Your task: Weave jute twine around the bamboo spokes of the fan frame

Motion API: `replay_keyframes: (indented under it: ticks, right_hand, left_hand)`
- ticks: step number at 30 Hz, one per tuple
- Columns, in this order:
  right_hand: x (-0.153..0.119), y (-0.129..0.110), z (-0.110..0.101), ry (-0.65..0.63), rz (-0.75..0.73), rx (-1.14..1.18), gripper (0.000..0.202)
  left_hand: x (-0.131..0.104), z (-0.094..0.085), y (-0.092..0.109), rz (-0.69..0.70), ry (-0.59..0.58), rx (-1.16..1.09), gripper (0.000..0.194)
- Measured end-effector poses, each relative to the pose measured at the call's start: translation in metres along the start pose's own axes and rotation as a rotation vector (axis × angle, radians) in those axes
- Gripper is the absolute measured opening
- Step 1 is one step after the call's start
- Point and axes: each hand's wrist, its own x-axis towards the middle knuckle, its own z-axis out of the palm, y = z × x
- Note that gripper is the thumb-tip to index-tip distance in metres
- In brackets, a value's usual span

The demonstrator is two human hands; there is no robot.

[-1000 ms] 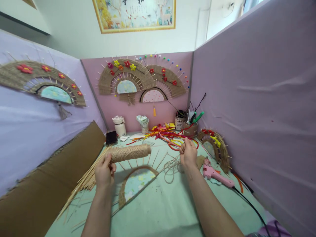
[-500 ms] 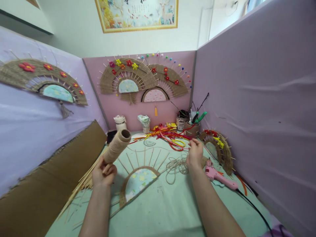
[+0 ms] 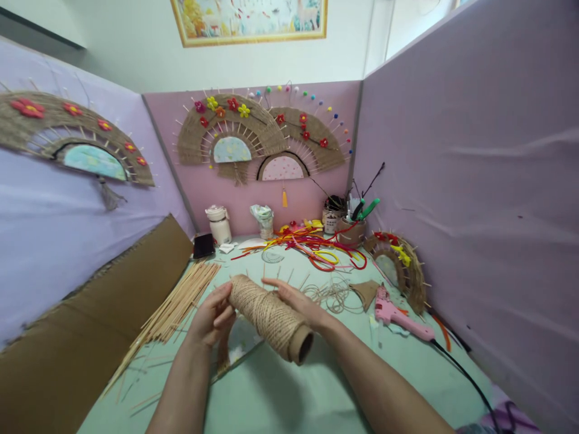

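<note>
A roll of jute twine (image 3: 266, 313) is tilted in front of me, the open end of its cardboard core facing down to the right. My left hand (image 3: 212, 316) grips its upper left end with curled fingers. Behind the roll, my right hand (image 3: 298, 301) has its fingers stretched out to the left, close to the twine; whether they touch it I cannot tell. Under both hands lies a half-round fan base (image 3: 242, 340) with floral fabric and thin sticks, mostly covered by the roll. Loose twine (image 3: 335, 294) lies tangled right of my right hand.
Bamboo sticks (image 3: 185, 301) are piled at left beside a cardboard sheet (image 3: 104, 313). A pink glue gun (image 3: 402, 319) lies at right, near a small fan (image 3: 398, 265). Colourful pipe cleaners (image 3: 307, 247), a white bottle (image 3: 219, 224) and a tool pot (image 3: 351, 232) stand along the back.
The twine roll has come from the left to the middle and turned its open end down to the right. My right hand has moved left from the loose twine to behind the roll.
</note>
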Motion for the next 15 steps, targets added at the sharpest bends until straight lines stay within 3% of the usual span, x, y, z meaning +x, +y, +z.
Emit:
replay_keyframes:
  ticks: [3,8,11,15]
  right_hand:
    - [0.002,0.004,0.000,-0.018,0.063,-0.067,0.044]
    - [0.005,-0.004,-0.019,0.394,-0.066,-0.081,0.030]
    - [0.005,-0.011,-0.031,0.494,-0.117,0.073,0.029]
    - [0.003,-0.015,-0.050,0.550,-0.163,0.440,0.031]
  left_hand:
    - [0.000,-0.004,0.003,0.033,0.012,0.048,0.021]
    - [0.004,-0.006,0.011,0.237,0.225,0.123,0.022]
    - [0.007,-0.008,0.014,0.391,0.348,0.035,0.018]
    - [0.007,-0.016,0.021,0.348,0.379,-0.115,0.018]
